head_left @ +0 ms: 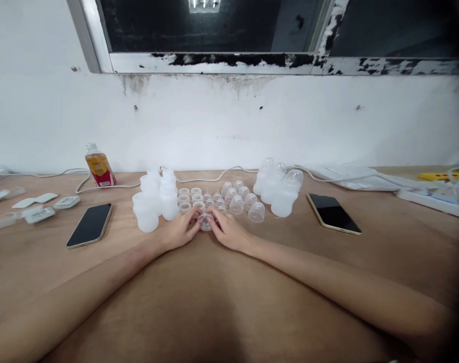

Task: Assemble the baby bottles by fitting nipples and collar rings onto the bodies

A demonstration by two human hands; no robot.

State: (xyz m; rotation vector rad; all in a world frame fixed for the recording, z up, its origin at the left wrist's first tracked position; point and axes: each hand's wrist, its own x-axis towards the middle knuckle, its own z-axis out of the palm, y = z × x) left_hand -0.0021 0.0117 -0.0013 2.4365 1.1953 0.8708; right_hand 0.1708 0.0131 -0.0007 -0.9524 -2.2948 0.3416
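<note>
My left hand (184, 228) and my right hand (229, 229) meet at the middle of the table, fingers closed around a clear round bottle collar (206, 227). The fingers partly cover it, so its upper part is hard to make out. Just beyond my left fingertips stand rows of translucent screw rings (184, 198). Small clear bottle nipples (210, 202) are lined up behind the collar. Right of them are several clear dome caps (236, 204). Frosted white baby bottle bodies (148, 214) are grouped left of my left hand.
Several capped bottles (283, 199) stand behind my right hand. A phone (90, 225) lies at the left and another phone (333, 214) at the right. A drink bottle (100, 166), white cables and small white plastic pieces (39, 215) sit farther out. The wall closes off the back.
</note>
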